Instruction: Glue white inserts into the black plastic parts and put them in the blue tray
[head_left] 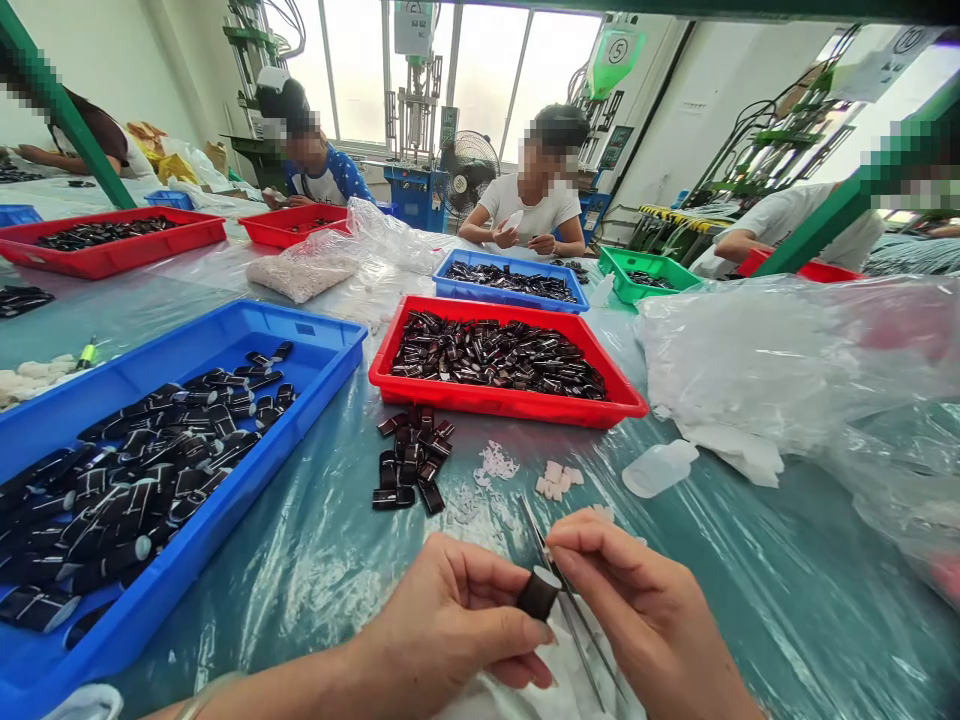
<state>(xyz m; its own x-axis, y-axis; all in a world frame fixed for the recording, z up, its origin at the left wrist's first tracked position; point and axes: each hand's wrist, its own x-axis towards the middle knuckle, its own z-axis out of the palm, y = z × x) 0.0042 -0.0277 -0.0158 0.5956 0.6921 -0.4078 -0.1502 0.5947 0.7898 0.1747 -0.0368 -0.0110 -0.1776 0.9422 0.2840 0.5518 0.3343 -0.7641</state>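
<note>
My left hand (480,615) is closed round a short black cylindrical piece (539,594) with a pale, round end facing up. Close to its right, my right hand (637,600) has thumb and forefinger pinched together; whatever is between those fingertips is too small to make out. A pair of metal tweezers (581,645) slants beneath and between my hands, over a white cloth or sheet (559,685). Beyond my hands lie a small heap of black pieces (411,455), white scraps (495,463) and several small pale blocks (558,480).
A blue tray (300,435) of black pieces stands at left, a red tray (510,402) of them ahead. A translucent bottle (660,468) lies at right before plastic bags (757,370). Clear plastic covers the green table (300,600). Several people sit across, with more trays.
</note>
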